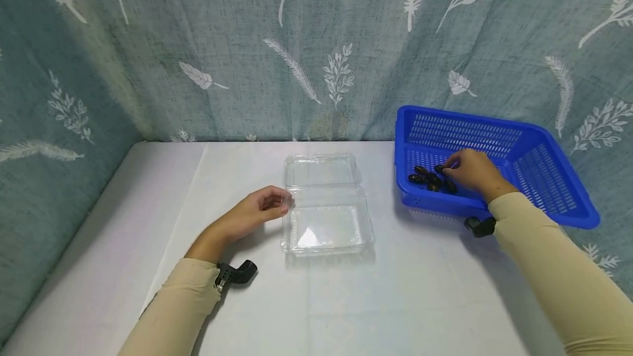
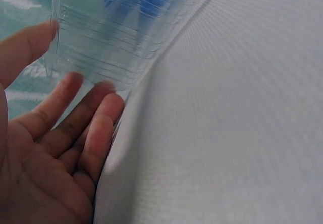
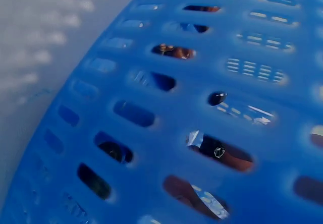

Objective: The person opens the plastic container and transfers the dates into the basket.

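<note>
My left hand (image 1: 254, 210) is at the left edge of an open, hinged clear plastic container (image 1: 327, 243) on the white table. In the left wrist view the thumb lies on the rim of the container (image 2: 101, 47), with the other fingers curled against its outer side. My right hand (image 1: 473, 172) reaches into a blue basket (image 1: 568, 180); its fingertips pinch a dark, glossy oval piece (image 1: 439, 168). Several similar dark oval pieces (image 1: 433, 180) lie beside it on the basket floor. The slotted wall of the basket (image 3: 166, 128) mostly hides that hand in the right wrist view.
The container's lid (image 1: 321, 170) lies folded back toward a green leaf-patterned curtain (image 1: 237, 70), which hangs behind the table. The basket stands at the table's back right, with raised walls around the pieces. White tabletop (image 1: 336, 301) lies between the two forearms.
</note>
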{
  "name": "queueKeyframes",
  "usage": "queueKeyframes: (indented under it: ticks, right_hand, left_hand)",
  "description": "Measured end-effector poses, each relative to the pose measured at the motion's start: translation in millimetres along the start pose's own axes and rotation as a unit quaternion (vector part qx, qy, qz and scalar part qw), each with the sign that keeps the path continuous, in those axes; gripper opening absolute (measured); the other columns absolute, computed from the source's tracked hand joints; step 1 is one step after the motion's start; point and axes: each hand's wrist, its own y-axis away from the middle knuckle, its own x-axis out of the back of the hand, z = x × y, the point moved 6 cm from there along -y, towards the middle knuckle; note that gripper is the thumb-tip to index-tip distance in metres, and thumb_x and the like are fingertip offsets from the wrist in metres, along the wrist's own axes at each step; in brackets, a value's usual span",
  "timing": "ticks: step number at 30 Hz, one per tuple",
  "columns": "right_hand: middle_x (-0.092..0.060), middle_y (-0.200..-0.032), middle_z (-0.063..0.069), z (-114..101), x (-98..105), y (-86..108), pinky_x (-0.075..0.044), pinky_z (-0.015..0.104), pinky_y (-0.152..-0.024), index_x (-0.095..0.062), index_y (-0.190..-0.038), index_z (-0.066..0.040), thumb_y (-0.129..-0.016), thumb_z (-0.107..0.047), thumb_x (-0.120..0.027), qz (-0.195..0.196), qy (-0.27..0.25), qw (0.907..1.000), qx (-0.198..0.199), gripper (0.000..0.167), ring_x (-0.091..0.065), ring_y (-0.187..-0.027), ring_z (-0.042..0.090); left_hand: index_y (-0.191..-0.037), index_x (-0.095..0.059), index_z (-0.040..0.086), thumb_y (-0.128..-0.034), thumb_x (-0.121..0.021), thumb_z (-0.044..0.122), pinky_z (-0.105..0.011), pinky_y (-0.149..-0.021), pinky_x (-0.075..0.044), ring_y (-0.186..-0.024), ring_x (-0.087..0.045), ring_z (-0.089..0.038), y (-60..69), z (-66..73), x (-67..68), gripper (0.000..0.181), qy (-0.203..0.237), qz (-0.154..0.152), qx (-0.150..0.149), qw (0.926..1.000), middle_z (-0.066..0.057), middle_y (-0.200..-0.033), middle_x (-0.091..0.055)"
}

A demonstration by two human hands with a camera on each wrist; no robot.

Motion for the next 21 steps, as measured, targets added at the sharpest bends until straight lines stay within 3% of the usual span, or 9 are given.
queueKeyframes:
  ticks: [10, 17, 21]
  right_hand:
    - [-0.065, -0.119, 0.032, -1, -10, 5.2, -0.053, 0.054, -0.081, -0.068, -0.117, 0.008, -0.098, -0.018, -0.059, -0.019, -0.002, 0.9997, -0.017, 0.034, -0.061, -0.108, 0.048]
    - [-0.066, -0.12, 0.031, -10, 15, 26.0, -0.051, 0.059, -0.081, -0.067, -0.121, 0.002, -0.101, -0.026, -0.054, 0.083, 0.0, 0.9965, -0.01, 0.038, -0.062, -0.106, 0.049]
    - [-0.065, -0.123, 0.03, -30, 23, 54.8, -0.047, 0.063, -0.089, -0.067, -0.123, 0.002, -0.102, -0.027, -0.055, 0.151, -0.011, 0.9875, 0.044, 0.037, -0.059, -0.112, 0.049]
  left_hand:
    - [-0.133, -0.054, 0.008, -0.0983, -0.066, 0.026, -0.034, -0.106, -0.045, -0.125, -0.055, -0.023, 7.4, -3.6, 1.5, 0.041, -0.004, -0.006, 0.002, 1.0, -0.012, -0.135, -0.059]
    - [-0.136, -0.054, 0.009, -0.0998, -0.063, 0.029, -0.04, -0.111, -0.042, -0.129, -0.054, -0.025, 0.0, -6.2, -4.2, 0.042, -0.004, -0.003, -0.004, 1.0, -0.011, -0.137, -0.058]
    - [-0.141, -0.051, 0.005, -0.1052, -0.052, 0.031, -0.047, -0.114, -0.04, -0.131, -0.055, -0.031, 5.9, -4.0, 2.1, 0.044, -0.018, 0.021, -0.001, 0.9996, -0.016, -0.14, -0.058]
